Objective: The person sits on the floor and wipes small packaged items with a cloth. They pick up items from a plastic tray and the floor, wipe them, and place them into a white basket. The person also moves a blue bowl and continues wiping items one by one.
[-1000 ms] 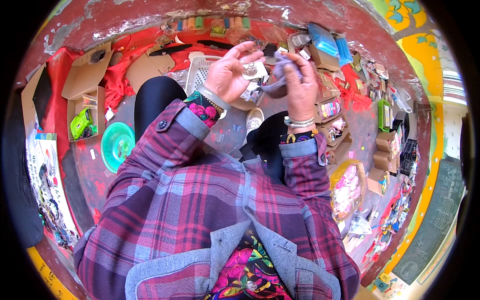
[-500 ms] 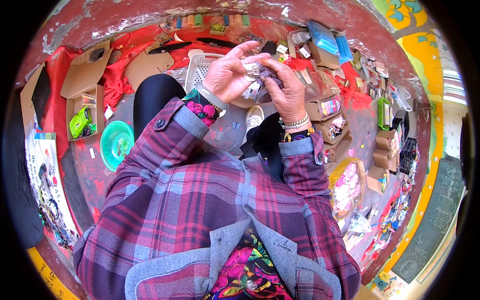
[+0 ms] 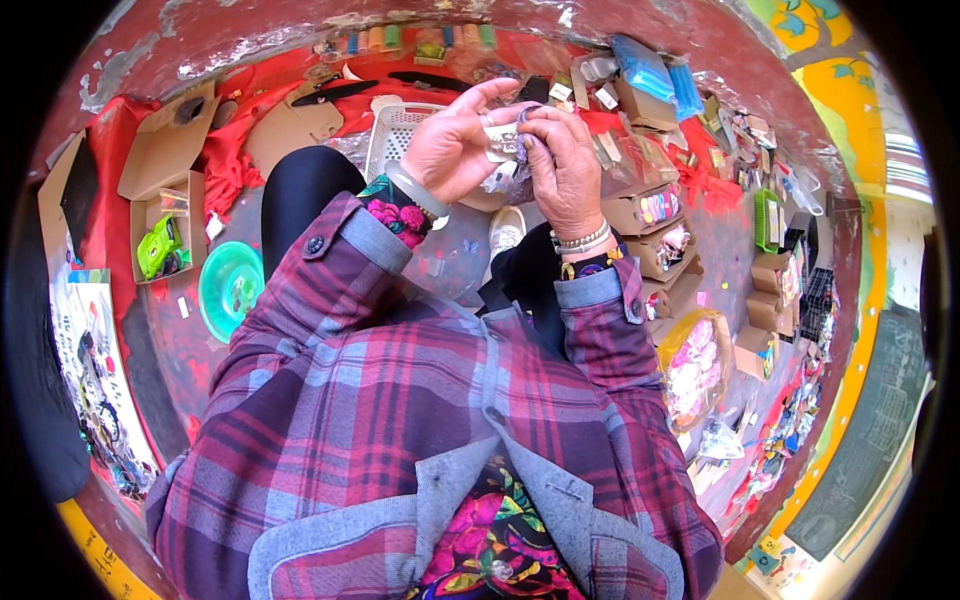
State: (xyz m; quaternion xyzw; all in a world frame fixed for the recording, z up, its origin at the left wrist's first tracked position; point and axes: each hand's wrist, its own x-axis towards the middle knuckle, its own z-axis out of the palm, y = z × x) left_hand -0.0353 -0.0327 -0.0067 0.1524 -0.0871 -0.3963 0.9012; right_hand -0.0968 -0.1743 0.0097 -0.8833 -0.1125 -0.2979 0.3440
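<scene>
Both hands are raised together above my knees. My left hand (image 3: 455, 142) holds a small whitish card (image 3: 501, 144) between thumb and fingers, its index finger stretched out past it. Fingers bent, my right hand (image 3: 565, 170) pinches a soft grey-purple loop (image 3: 523, 150) that looks like a hair tie, right against the card's edge. Part of the loop hides behind the right fingers. Just beneath the hands lies a clear plastic bag (image 3: 512, 185) with purplish pieces in it, partly covered by them.
A white perforated basket (image 3: 388, 135) stands behind my left hand. To the left are a green basin (image 3: 230, 290) and a cardboard box (image 3: 140, 240) with a green toy. Open cartons (image 3: 660, 250) and a bag of pink items (image 3: 695, 370) stand at the right.
My right fingers have shifted and curled more tightly, drawing the grey-purple loop up beside the card. The left hand stays nearly in place.
</scene>
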